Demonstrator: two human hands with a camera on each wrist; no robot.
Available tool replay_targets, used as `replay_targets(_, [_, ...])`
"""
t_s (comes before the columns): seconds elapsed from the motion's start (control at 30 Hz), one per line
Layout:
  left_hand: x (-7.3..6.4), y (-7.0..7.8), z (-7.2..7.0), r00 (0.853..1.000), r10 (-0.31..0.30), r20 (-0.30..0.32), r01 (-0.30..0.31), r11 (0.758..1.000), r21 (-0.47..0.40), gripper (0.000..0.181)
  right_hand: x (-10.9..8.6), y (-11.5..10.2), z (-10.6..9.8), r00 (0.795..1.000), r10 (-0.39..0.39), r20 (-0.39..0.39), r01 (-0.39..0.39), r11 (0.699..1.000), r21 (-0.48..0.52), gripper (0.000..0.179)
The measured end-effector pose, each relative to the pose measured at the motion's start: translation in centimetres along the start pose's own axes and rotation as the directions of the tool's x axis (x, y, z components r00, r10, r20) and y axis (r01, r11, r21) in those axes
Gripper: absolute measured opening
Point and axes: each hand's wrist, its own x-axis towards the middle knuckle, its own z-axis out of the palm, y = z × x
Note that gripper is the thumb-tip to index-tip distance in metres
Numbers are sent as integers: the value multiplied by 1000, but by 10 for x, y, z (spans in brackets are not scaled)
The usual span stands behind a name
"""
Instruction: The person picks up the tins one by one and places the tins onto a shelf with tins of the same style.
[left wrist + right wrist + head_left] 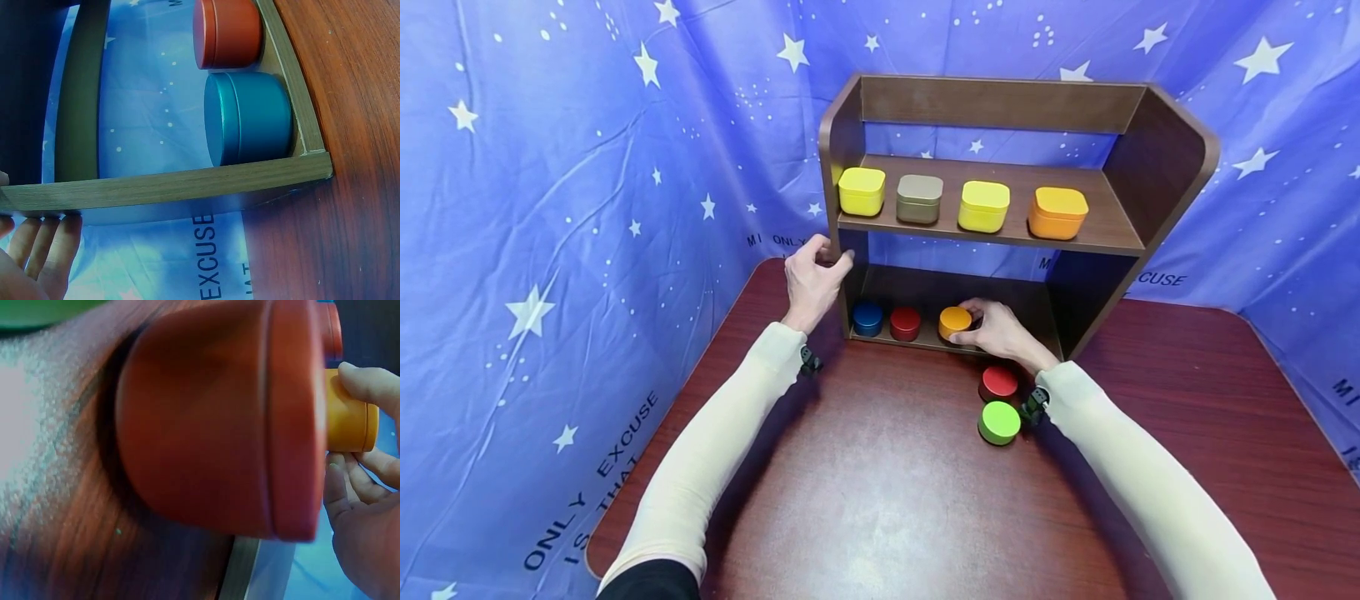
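Observation:
A brown two-tier shelf point(992, 100) stands on the table. My left hand point(814, 279) grips its left side panel point(187, 185), fingers on the outer face and thumb by the inner one. On the lower board, my right hand point(1000, 333) holds an orange round tin point(955, 322) between thumb and fingers. Left of that tin sit a red round tin point(906, 323) and a blue round tin point(867, 318). Another red round tin point(999, 383) is on the table in front of the shelf, looming large in the right wrist view. A green round tin point(999, 422) stands nearer me.
Along the upper board stand a yellow square tin point(862, 192), a grey-brown one point(919, 199), a second yellow one point(984, 206) and an orange one point(1057, 212). Blue star-printed cloth point(587, 208) hangs behind and left of the dark red table point(880, 500).

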Motion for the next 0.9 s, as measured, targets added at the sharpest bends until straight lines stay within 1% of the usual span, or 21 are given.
replay_targets(0.1, [0, 0, 0, 1000, 3, 0, -3, 1000, 0, 24, 2, 1, 4, 1000, 9, 11, -9, 1000, -1, 65])
replay_targets(0.27, [0, 0, 0, 1000, 10, 1, -10, 1000, 0, 23, 3, 3, 9, 1000, -1, 22, 1, 1000, -12, 64])
replay_targets(0.53, [1, 1, 0, 1000, 11, -2, -11, 1000, 1, 24, 2, 1, 10, 999, 6, 33, -6, 1000, 2, 64])
replay_targets(0.77, [1, 0, -1, 1000, 14, 5, -14, 1000, 6, 24, 4, 2, 11, 998, 32, 47, -32, 999, -5, 71])
replay_targets(0.9, [0, -1, 0, 1000, 15, 2, -15, 1000, 8, 24, 3, 0, 12, 998, 36, 45, -36, 999, -9, 72])
